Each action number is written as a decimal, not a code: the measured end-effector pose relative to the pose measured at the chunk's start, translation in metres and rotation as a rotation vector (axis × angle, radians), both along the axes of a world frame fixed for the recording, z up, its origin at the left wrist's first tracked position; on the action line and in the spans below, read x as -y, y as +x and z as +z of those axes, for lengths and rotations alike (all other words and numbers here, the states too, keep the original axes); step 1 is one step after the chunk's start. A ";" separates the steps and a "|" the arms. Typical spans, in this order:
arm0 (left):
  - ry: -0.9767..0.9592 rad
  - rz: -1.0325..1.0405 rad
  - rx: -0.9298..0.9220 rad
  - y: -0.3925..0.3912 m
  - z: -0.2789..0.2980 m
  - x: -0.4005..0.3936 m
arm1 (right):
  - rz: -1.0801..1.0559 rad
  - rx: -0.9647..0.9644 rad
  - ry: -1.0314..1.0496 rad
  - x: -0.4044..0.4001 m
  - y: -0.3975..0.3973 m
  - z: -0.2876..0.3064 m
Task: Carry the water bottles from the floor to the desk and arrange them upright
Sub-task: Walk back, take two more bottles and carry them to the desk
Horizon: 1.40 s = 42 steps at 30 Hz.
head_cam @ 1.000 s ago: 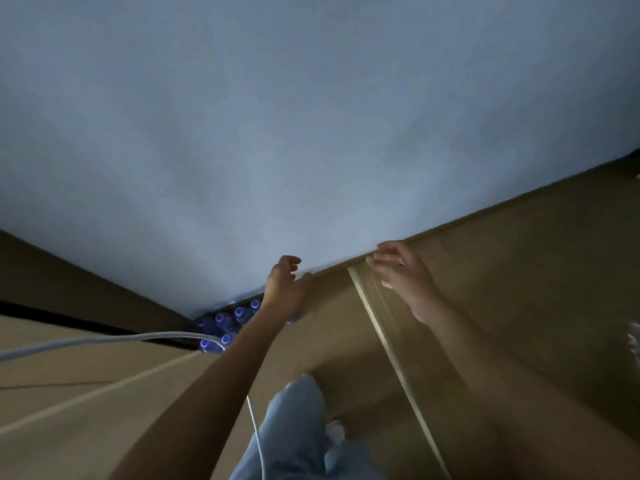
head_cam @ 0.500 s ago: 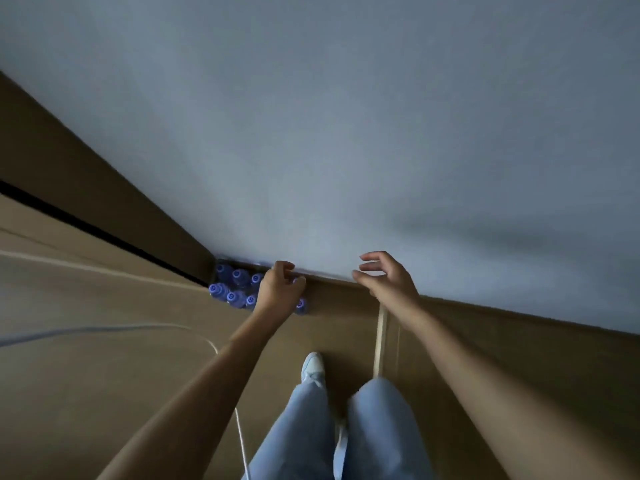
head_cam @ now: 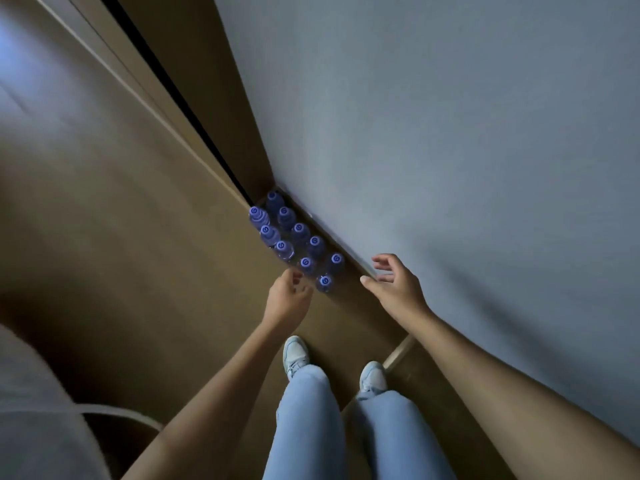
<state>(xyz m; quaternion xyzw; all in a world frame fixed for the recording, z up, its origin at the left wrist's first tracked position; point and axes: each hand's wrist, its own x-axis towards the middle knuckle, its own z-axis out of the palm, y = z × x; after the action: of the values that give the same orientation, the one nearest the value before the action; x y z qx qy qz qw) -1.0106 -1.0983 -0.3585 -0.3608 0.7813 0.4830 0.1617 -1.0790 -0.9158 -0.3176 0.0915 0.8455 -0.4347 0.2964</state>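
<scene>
Several clear water bottles (head_cam: 294, 239) with blue caps stand upright in two rows on the brown floor, packed into the corner against the grey wall. My left hand (head_cam: 289, 297) hovers just short of the nearest bottle (head_cam: 324, 283), fingers loosely curled and holding nothing. My right hand (head_cam: 393, 284) is spread open to the right of the bottles, close to the wall's base, also with nothing in it. The desk is out of view.
The grey wall (head_cam: 450, 133) fills the right and top. A brown door or panel (head_cam: 194, 81) with a dark gap runs along the left. My legs in light jeans and pale shoes (head_cam: 294, 355) stand just behind the bottles. A grey surface (head_cam: 31, 410) lies at the lower left.
The view has swung so the full cluster of bottles shows. My left hand has come off the bottles and sits just before them; my right hand has opened wider.
</scene>
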 end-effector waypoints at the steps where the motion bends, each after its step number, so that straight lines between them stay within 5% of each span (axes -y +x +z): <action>1: 0.001 0.001 0.007 0.003 -0.021 -0.003 | 0.017 0.006 0.008 -0.001 -0.001 -0.021; 15: 0.054 -0.209 -0.117 -0.003 -0.377 -0.010 | 0.382 -0.083 0.092 0.025 -0.073 -0.384; 24: 0.013 -0.278 -0.382 -0.023 -0.475 -0.017 | 0.475 -0.115 0.046 0.036 -0.097 -0.487; 33: 0.074 -0.177 -0.386 -0.010 -0.446 -0.013 | 0.444 -0.201 0.030 0.023 -0.079 -0.454; 42: 0.195 0.095 -0.355 0.033 -0.203 0.027 | 0.488 -0.209 -0.007 0.052 -0.038 -0.225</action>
<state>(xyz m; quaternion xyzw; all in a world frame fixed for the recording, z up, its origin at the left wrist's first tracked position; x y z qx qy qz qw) -0.9777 -1.1248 -0.5618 -0.2890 0.7291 0.6195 0.0330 -1.1172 -0.9682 -0.5430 -0.1616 0.8670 -0.3605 0.3037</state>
